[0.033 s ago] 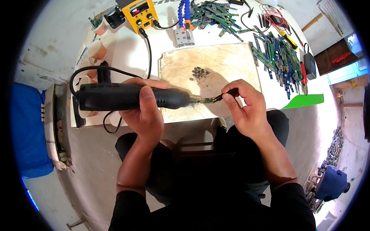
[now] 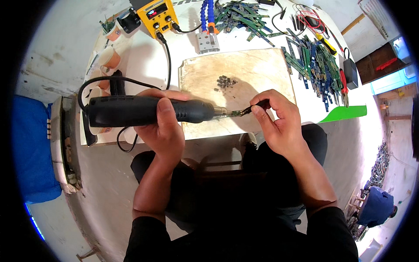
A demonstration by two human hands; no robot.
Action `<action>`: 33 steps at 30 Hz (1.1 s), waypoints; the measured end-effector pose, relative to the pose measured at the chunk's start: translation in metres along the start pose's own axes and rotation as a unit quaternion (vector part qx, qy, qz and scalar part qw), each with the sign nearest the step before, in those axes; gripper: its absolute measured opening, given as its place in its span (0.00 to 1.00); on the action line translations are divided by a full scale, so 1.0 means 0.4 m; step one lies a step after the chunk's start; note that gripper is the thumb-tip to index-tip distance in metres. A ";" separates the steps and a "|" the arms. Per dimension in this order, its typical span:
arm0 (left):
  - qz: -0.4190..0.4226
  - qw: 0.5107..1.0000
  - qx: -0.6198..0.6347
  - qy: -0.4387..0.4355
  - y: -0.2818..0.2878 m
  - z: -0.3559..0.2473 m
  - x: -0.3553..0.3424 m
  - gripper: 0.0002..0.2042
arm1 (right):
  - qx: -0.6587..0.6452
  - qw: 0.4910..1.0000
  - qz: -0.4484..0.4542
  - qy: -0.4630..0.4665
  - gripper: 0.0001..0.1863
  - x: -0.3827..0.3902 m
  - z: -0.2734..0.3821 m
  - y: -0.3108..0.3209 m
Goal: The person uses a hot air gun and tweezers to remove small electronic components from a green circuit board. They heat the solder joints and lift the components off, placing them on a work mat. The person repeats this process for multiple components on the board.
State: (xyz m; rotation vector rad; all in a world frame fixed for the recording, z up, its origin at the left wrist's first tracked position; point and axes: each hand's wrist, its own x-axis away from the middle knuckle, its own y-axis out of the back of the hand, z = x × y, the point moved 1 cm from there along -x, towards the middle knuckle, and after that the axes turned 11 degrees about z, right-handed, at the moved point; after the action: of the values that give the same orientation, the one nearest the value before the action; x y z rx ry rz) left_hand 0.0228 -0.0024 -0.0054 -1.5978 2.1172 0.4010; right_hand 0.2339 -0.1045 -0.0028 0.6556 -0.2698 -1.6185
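Note:
My left hand [image 2: 163, 126] is wrapped round the black handle of a hot air gun [image 2: 131, 110], which lies level and points right. Its metal nozzle is close to a thin dark circuit board strip [image 2: 238, 112]. I cannot tell whether the two touch. The strip's other end is pinched between the thumb and fingers of my right hand [image 2: 279, 120]. Both hands are above the near part of a stained, pale square board [image 2: 200, 72]. On that board, beyond the nozzle, lies a small heap of black chips [image 2: 225, 81] with crumbs around it.
A yellow soldering station [image 2: 155, 17] stands at the back left, its black cable running to the gun. Paper cups [image 2: 109, 57] line the left edge. Heaps of circuit board strips [image 2: 242, 17] lie at the back and right, near red-handled pliers [image 2: 344, 83]. Another person [image 2: 376, 206] sits far right.
Both hands hold nearly the same pose. The nozzle tip has shifted very slightly along the strip.

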 end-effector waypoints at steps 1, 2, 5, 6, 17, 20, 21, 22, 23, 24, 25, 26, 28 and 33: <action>0.003 1.000 0.002 -0.004 0.002 0.002 -0.001 0.11 | -0.006 1.000 -0.001 -0.005 0.04 0.000 0.001 -0.002; 0.005 1.000 0.004 -0.008 0.003 0.004 -0.001 0.11 | -0.013 1.000 -0.001 -0.008 0.04 -0.001 0.001 -0.002; -0.005 1.000 -0.006 -0.017 0.005 0.017 0.002 0.11 | -0.009 1.000 -0.006 -0.002 0.04 0.001 -0.004 -0.003; -0.011 1.000 -0.012 -0.019 0.005 0.019 0.003 0.11 | -0.012 1.000 -0.006 -0.007 0.04 0.001 -0.004 -0.002; -0.005 1.000 0.003 -0.024 0.008 0.024 0.002 0.10 | -0.116 0.992 0.004 -0.040 0.03 0.006 -0.018 -0.006; -0.008 1.000 0.004 -0.023 0.005 0.022 0.002 0.10 | -0.131 0.990 0.002 -0.050 0.03 0.006 -0.017 -0.008; -0.008 1.000 0.005 -0.022 0.004 0.021 0.002 0.10 | -0.135 0.989 0.001 -0.053 0.03 0.006 -0.017 -0.009; -0.006 1.000 0.005 -0.023 0.003 0.020 0.002 0.10 | -0.139 0.989 0.000 -0.056 0.03 0.007 -0.016 -0.009; -0.004 1.000 0.004 -0.024 0.003 0.018 0.002 0.11 | -0.144 0.988 -0.001 -0.059 0.03 0.007 -0.016 -0.009; -0.002 1.000 0.004 -0.025 0.002 0.016 0.002 0.11 | -0.144 0.988 0.000 -0.060 0.03 0.007 -0.016 -0.009; -0.003 1.000 0.006 -0.022 0.002 0.014 0.001 0.11 | -0.144 0.988 0.001 -0.060 0.03 0.008 -0.017 -0.010; -0.004 1.000 0.007 -0.019 0.001 0.010 0.000 0.11 | -0.143 0.988 0.002 -0.061 0.03 0.008 -0.018 -0.009; -0.006 1.000 0.012 -0.018 0.001 0.009 0.000 0.11 | -0.136 0.988 0.004 -0.066 0.03 0.008 -0.018 -0.008; -0.008 1.000 0.015 -0.027 0.006 0.016 -0.002 0.11 | -0.115 0.991 -0.003 -0.063 0.03 0.008 -0.018 -0.007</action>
State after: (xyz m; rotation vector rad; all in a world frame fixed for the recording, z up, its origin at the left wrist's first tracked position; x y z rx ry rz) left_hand 0.0220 0.0020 -0.0106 -1.5706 2.0596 0.4009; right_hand 0.2353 -0.1057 -0.0108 0.3785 -0.1703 -1.6685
